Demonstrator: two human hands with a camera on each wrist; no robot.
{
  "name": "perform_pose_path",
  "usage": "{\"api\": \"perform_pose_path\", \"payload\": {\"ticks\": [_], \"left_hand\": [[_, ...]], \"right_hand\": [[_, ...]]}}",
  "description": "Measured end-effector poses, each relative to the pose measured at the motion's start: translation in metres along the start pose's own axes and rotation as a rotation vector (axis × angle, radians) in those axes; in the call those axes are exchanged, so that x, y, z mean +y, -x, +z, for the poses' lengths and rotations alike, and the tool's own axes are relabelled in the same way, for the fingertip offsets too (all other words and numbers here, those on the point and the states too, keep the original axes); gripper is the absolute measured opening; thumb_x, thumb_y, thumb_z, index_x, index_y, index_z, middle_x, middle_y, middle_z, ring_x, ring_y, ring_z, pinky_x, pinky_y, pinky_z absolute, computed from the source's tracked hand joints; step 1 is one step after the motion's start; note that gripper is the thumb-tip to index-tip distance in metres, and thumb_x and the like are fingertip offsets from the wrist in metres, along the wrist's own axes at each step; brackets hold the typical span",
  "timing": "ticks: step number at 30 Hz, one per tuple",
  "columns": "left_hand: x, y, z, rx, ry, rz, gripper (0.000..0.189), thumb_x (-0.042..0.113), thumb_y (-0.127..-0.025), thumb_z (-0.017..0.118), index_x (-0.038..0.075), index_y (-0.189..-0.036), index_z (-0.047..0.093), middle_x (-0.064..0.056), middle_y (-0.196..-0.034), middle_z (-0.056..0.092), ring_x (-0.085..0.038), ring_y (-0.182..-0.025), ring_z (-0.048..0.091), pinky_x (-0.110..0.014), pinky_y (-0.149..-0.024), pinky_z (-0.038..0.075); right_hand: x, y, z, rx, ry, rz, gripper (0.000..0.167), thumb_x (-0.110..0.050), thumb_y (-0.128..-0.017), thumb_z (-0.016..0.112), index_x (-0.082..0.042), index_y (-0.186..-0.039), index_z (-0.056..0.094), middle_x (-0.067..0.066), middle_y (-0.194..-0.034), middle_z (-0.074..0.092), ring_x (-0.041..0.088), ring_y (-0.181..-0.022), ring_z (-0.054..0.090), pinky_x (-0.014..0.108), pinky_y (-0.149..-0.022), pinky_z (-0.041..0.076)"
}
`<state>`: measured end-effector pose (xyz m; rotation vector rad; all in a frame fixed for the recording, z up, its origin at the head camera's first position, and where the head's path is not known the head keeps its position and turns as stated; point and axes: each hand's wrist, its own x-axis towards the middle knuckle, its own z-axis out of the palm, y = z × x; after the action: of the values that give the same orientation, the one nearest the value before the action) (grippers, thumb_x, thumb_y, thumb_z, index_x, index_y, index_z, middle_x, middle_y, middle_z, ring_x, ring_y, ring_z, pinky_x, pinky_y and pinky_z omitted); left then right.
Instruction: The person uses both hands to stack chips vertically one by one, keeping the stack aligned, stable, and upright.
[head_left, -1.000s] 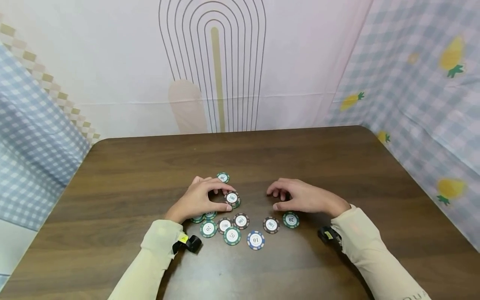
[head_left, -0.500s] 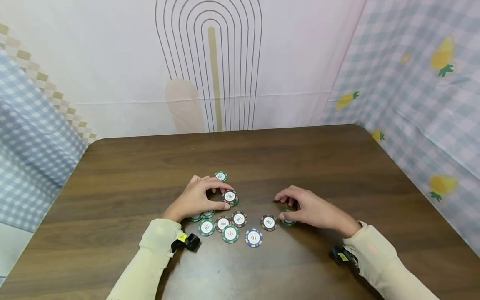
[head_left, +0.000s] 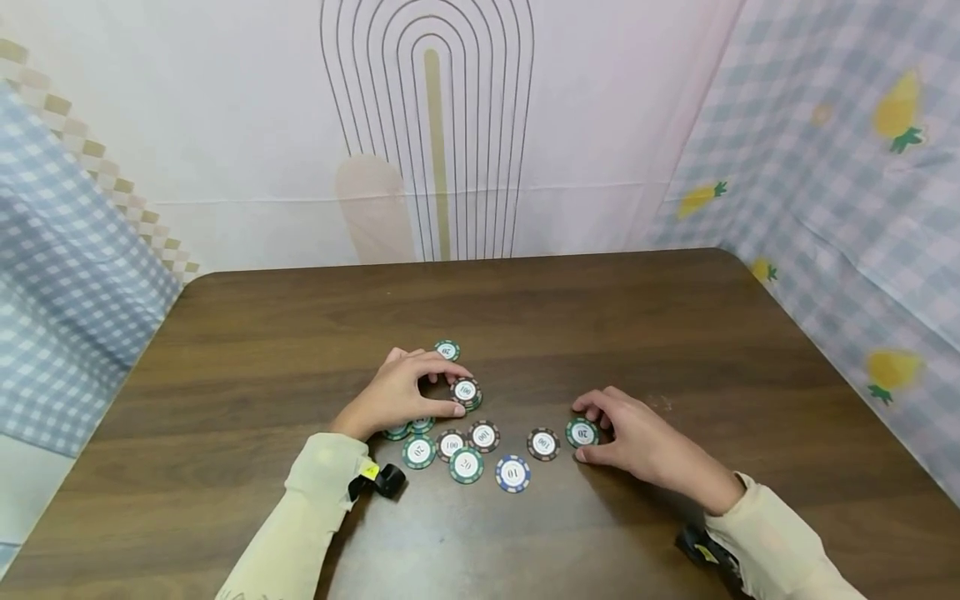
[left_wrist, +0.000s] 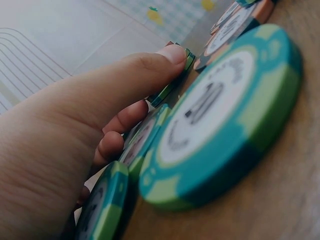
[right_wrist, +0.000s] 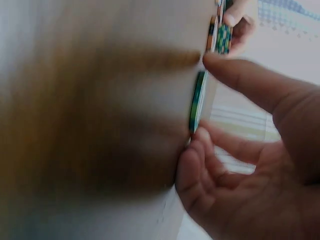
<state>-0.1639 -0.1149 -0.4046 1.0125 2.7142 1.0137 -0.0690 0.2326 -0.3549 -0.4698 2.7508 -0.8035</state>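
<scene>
one green chip [head_left: 582, 432] within right grip [head_left: 643, 437], thumb [right_wrist: 245, 76] just apart

Loose green chips [head_left: 467, 465], six in view; loose black 100 chips [head_left: 543, 444], three; blue 10 chip [head_left: 513, 473], one; chip stack [head_left: 466, 392], one, layers uncountable; left hand [head_left: 395, 393], one; right hand [head_left: 648, 442], one; wrist cameras [head_left: 390, 481], two; table [head_left: 300, 333], one.

left hand [head_left: 397, 390]: bare | left sleeve [head_left: 300, 517]: pale cream, creased, faint dark print [head_left: 243, 596] | left wrist camera [head_left: 390, 481]: black, yellow label [head_left: 370, 469] | right hand [head_left: 641, 437]: bare | right sleeve [head_left: 780, 546]: matching cream, wrinkled cuff [head_left: 729, 510] | right wrist camera [head_left: 688, 542]: black, yellow mark [head_left: 705, 552]
</scene>
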Motion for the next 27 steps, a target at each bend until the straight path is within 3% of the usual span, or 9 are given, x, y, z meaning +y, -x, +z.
{"api": "perform_pose_path", "payload": {"ticks": [4, 9, 18, 21, 27], "left_hand": [[0.001, -0.001, 0.002, -0.008, 0.001, -0.003, 0.043, 0.048, -0.083, 0.09, 0.038, -0.122, 0.076, 0.022, -0.102, 0.064, -0.004, -0.09, 0.053, -0.039, -0.086, 0.026], [0.001, -0.001, 0.001, -0.007, 0.004, -0.002, 0.043, 0.048, -0.083, 0.09, 0.038, -0.122, 0.076, 0.022, -0.102, 0.065, -0.004, -0.091, 0.053, -0.039, -0.086, 0.027], [0.0, 0.0, 0.0, -0.003, 0.001, 0.006, 0.043, 0.047, -0.083, 0.09, 0.037, -0.123, 0.076, 0.023, -0.101, 0.065, -0.004, -0.091, 0.053, -0.04, -0.086, 0.027], [0.0, 0.0, 0.0, -0.004, 0.0, 0.0, 0.043, 0.048, -0.083, 0.09, 0.038, -0.122, 0.076, 0.023, -0.101, 0.065, -0.004, -0.09, 0.052, -0.039, -0.086, 0.027], [0.0, 0.0, -0.001, -0.002, -0.003, -0.006, 0.043, 0.049, -0.083, 0.089, 0.039, -0.122, 0.076, 0.022, -0.101, 0.064, -0.005, -0.089, 0.052, -0.039, -0.085, 0.026]], "right_hand": [[-0.003, 0.005, 0.004, 0.043, -0.012, 0.097, 0.048, -0.02, -0.083, 0.091, -0.003, -0.121, 0.067, 0.003, -0.104, 0.061, 0.019, -0.095, 0.056, 0.04, -0.083, 0.05], [-0.007, 0.005, 0.006, 0.076, -0.005, 0.127, 0.041, -0.018, -0.083, 0.09, -0.003, -0.114, 0.068, 0.005, -0.101, 0.062, 0.019, -0.091, 0.057, 0.04, -0.08, 0.05], [-0.011, 0.004, 0.016, 0.144, 0.082, 0.035, 0.029, -0.011, -0.077, 0.084, -0.005, -0.098, 0.066, 0.003, -0.092, 0.056, 0.015, -0.081, 0.051, 0.033, -0.073, 0.046], [-0.012, 0.003, 0.018, 0.186, 0.121, 0.0, 0.029, -0.01, -0.073, 0.081, -0.004, -0.097, 0.066, 0.004, -0.092, 0.058, 0.015, -0.081, 0.053, 0.034, -0.073, 0.049], [-0.014, 0.002, 0.016, 0.205, 0.113, 0.013, 0.031, -0.008, -0.073, 0.079, -0.002, -0.101, 0.067, 0.005, -0.095, 0.061, 0.017, -0.084, 0.055, 0.038, -0.077, 0.051]]}}
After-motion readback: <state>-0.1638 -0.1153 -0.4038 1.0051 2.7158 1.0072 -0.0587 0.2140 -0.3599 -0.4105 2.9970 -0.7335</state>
